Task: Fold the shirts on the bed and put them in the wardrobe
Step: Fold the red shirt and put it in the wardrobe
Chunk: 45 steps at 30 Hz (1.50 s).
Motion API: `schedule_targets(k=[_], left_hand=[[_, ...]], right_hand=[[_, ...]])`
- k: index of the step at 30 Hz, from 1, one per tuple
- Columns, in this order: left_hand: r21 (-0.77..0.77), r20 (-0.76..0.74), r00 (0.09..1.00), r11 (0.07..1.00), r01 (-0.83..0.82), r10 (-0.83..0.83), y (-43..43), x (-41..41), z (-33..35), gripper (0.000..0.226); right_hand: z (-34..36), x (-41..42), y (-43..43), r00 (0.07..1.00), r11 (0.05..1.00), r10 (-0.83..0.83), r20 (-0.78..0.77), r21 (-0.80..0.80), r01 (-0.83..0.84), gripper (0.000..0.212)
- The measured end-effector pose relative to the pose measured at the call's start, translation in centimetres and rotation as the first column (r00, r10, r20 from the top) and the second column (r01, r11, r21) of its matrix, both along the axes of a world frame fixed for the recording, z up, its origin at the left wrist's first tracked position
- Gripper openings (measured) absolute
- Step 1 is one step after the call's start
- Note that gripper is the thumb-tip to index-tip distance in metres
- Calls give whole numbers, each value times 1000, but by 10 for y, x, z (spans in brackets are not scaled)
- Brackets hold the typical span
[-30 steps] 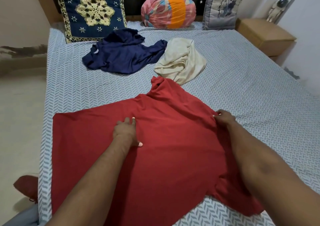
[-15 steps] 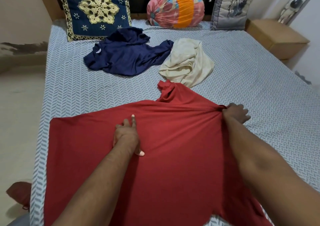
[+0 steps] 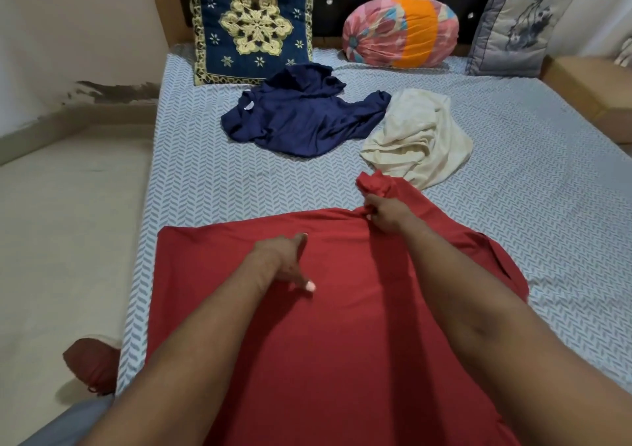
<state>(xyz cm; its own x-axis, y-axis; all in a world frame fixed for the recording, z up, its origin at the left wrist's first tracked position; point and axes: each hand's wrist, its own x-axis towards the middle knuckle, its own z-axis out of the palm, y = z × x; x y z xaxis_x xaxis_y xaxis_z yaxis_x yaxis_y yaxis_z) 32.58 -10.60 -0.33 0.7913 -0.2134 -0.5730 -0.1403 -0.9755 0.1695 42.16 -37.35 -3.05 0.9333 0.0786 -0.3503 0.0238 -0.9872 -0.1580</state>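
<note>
The task looks barely begun. On the bed (image 3: 205,179), the red shirt (image 3: 325,343) lies spread out nearest the person, mostly flat and not yet folded. The left hand (image 3: 284,261) rests on it, a little left of its middle. Its fingers are straight and the thumb is out, pinning the cloth without gripping it. Farther up the bed, the navy shirt (image 3: 301,120) lies in a crumpled heap.

The right hand (image 3: 383,214) pinches a bunch of red cloth at the shirt's far edge (a sleeve or the collar end, I cannot tell which), with its fingers curled round it. Just beyond that bunch, the cream shirt (image 3: 420,137) sits rumpled too, just beside the navy one.

By my reading, the first shirt is only being laid out or given its first fold. All three are left to fold, and none has gone to the wardrobe, which is not in view.
</note>
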Motion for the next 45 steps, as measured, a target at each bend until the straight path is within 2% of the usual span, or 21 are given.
schedule_targets(k=[2,4,7,8,10,13,15,17,19,22,25,26,28,31,34,36,38,40,43,45], left_hand=[[-56,203,974,995,-86,96,42,9,-2,87],[-89,343,909,971,-221,238,87,14,-11,60],[-66,351,892,958,-279,284,140,20,-15,39],[-3,340,908,966,-258,244,152,24,-12,37],[151,283,947,968,-198,150,164,36,-3,40],[248,189,972,951,-186,141,184,56,5,51],[223,92,985,961,-166,149,194,62,6,51],[120,-4,981,974,-193,195,202,61,6,39],[12,-9,962,962,-274,274,215,60,3,30],[-20,78,926,929,-369,370,226,54,-2,34],[167,373,850,874,-456,372,226,36,-7,56],[201,458,813,849,-489,359,224,29,-7,63],[162,555,740,823,-544,380,225,10,-7,68],[64,584,701,838,-543,410,217,-18,-4,67],[-38,506,732,859,-510,457,192,-60,5,68],[-157,343,730,803,-576,591,174,-90,8,72],[-175,208,712,742,-648,671,158,-118,7,75],[-148,134,672,686,-713,728,148,-153,5,80],[-141,49,542,543,-828,839,148,-194,1,81],[-135,-32,521,513,-848,853,152,-221,0,77]], right_hand=[[2,6,7,999,1000,-15,-35,-27,14,34],[11,12,14,989,996,-77,-128,33,82,33],[16,25,22,936,986,-158,-314,-3,165,24],[20,33,28,907,983,-183,-380,-45,180,21],[33,48,35,909,980,-198,-366,-85,179,16],[42,67,39,964,970,-242,-111,-43,239,15],[31,65,41,970,970,-237,-48,-68,234,21],[12,59,41,977,962,-213,7,-173,211,50],[0,58,41,979,964,-202,34,-169,205,67],[1,60,34,965,965,-258,-43,40,259,79],[7,45,21,967,926,-251,-52,278,255,86],[10,36,19,975,922,-221,-25,320,218,87],[15,11,19,982,935,-161,100,334,119,85],[7,-36,26,958,938,-131,256,345,37,77],[0,-91,42,945,931,-144,293,364,29,69],[-2,-126,55,946,926,-137,293,377,17,59],[-4,-158,71,961,914,-111,252,406,0,46],[-2,-197,88,983,886,-78,167,463,-8,40],[-2,-246,106,994,852,-20,109,522,-40,37],[-2,-283,108,996,838,-14,86,544,-35,31]])
